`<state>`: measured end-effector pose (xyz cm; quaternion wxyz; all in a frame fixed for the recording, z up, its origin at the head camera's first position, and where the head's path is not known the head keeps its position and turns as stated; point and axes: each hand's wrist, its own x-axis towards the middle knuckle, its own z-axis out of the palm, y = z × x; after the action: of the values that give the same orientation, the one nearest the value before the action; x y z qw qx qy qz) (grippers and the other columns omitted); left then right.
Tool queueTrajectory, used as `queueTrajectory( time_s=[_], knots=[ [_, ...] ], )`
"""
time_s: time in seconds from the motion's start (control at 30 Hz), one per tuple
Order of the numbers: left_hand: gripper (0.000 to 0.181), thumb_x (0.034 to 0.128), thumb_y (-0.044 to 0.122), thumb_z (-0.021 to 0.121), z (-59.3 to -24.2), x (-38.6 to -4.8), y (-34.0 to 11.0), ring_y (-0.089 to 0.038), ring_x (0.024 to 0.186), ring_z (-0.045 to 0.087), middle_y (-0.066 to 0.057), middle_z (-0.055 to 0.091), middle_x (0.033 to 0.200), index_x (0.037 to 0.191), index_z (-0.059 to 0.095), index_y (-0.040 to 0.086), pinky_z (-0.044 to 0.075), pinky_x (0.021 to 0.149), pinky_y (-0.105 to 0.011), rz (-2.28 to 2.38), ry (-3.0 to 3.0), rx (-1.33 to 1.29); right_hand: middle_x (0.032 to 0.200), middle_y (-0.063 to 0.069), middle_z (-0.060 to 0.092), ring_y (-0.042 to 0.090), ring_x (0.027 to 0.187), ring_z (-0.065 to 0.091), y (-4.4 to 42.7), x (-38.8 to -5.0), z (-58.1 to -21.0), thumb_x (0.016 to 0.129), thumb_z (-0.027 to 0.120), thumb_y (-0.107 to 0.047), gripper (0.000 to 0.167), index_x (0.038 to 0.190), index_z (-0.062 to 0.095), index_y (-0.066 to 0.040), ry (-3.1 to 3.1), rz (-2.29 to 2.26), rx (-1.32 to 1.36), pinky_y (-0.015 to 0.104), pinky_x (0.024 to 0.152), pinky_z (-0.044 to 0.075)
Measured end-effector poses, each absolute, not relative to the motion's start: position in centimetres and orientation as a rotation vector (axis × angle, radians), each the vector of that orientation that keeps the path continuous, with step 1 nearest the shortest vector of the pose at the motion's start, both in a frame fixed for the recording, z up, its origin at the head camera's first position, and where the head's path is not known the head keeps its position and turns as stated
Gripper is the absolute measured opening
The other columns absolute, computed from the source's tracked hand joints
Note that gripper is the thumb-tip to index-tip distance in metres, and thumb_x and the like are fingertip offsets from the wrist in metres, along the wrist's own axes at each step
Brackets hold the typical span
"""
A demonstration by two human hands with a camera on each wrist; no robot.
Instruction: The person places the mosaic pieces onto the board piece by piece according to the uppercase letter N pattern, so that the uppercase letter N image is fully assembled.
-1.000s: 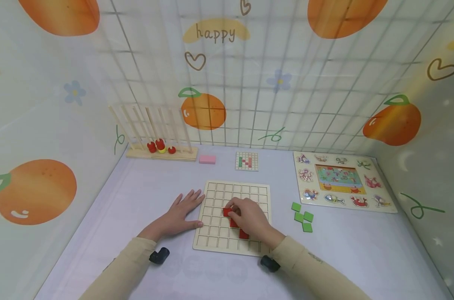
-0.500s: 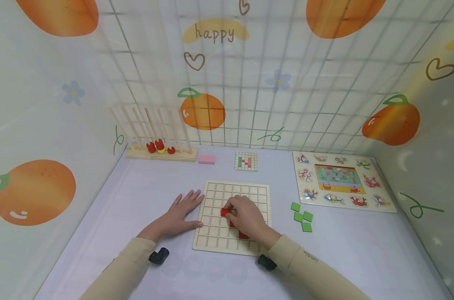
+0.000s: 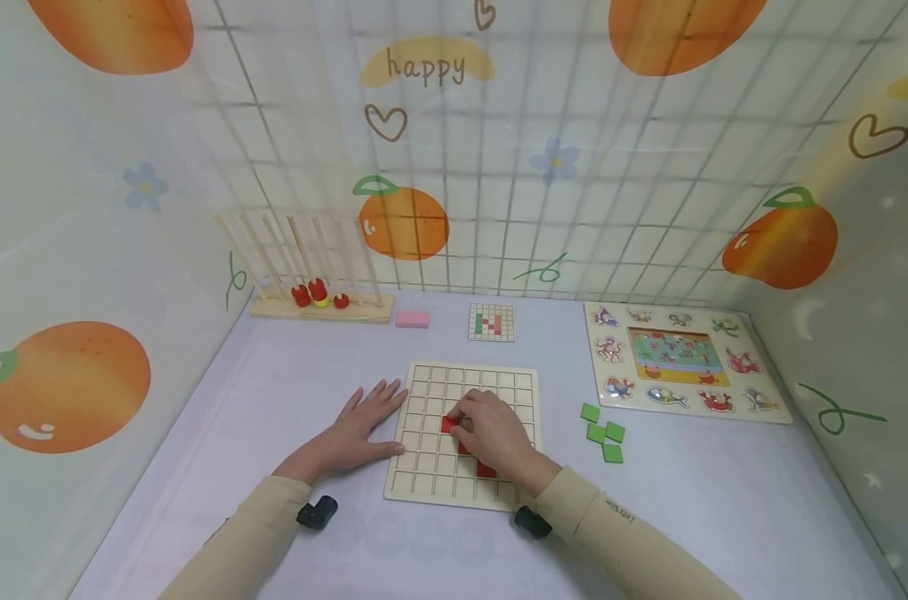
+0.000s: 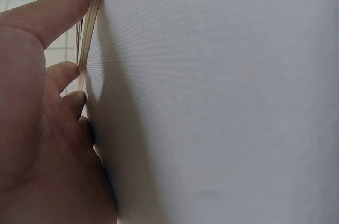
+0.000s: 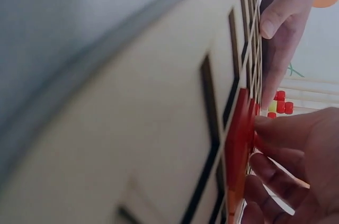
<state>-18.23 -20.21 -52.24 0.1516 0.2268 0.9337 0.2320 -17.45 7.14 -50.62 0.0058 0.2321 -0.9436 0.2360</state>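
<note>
A square wooden grid board [image 3: 418,486] lies flat in the middle of the head view. My left hand [image 3: 355,435] rests palm down, fingers spread, with its thumb and fingertips at the board's left edge. Over the board, my right hand [image 3: 496,432] pinches a red square tile [image 3: 448,424] between thumb and fingertips, down at a grid cell. Two more red tiles show partly from under that hand, one red tile [image 3: 486,471] nearest the front. The right wrist view shows red tiles [image 5: 239,134] sitting in the grid, with the thumb touching the farther one.
Several loose green tiles [image 3: 596,432] lie right of the board. Behind it are a small pattern card [image 3: 491,322] and a pink block [image 3: 412,319]. A wooden peg rack [image 3: 364,309] with beads stands back left, a sea-animal puzzle board [image 3: 611,396] back right.
My right hand has shifted very slightly left and away from me with the red tile, then stays almost still. The left hand keeps its place at the board's edge.
</note>
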Motion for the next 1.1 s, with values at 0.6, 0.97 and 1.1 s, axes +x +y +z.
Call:
queueTrajectory(
  time_s=[0.6, 0.97, 1.1],
  knots=[
    [0.094, 0.0911, 0.061, 0.066, -52.5, -18.3, -20.4, -0.027, 0.157, 0.001, -0.002, 0.010, 0.171, 0.164, 0.022, 0.020, -0.006, 0.125, -0.053, 0.702, 2.679, 0.677, 0.110, -0.007, 0.070, 0.014, 0.096, 0.057, 9.5, -17.0, -50.5, 0.093, 0.074, -0.024, 0.021, 0.113, 0.076, -0.021, -2.951, 0.937, 0.611, 0.034, 0.083, 0.053],
    [0.094, 0.0911, 0.062, 0.065, -52.6, -18.3, -20.5, -0.025, 0.157, 0.000, -0.001, 0.009, 0.171, 0.164, 0.022, 0.021, -0.006, 0.125, -0.052, 0.681, 2.688, 0.668, 0.098, -0.011, 0.068, 0.009, 0.086, 0.056, 12.3, -16.0, -50.3, 0.091, 0.076, -0.022, 0.016, 0.108, 0.076, -0.019, -2.993, 0.994, 0.461, 0.031, 0.078, 0.054],
    [0.095, 0.0910, 0.063, 0.065, -52.7, -18.3, -20.4, -0.024, 0.157, -0.002, 0.001, 0.007, 0.171, 0.164, 0.021, 0.022, -0.007, 0.125, -0.051, 0.664, 2.690, 0.661, 0.092, -0.012, 0.066, 0.010, 0.083, 0.054, 13.5, -15.5, -50.1, 0.092, 0.077, -0.022, 0.015, 0.107, 0.076, -0.020, -3.011, 1.002, 0.400, 0.030, 0.076, 0.053]
  ],
)
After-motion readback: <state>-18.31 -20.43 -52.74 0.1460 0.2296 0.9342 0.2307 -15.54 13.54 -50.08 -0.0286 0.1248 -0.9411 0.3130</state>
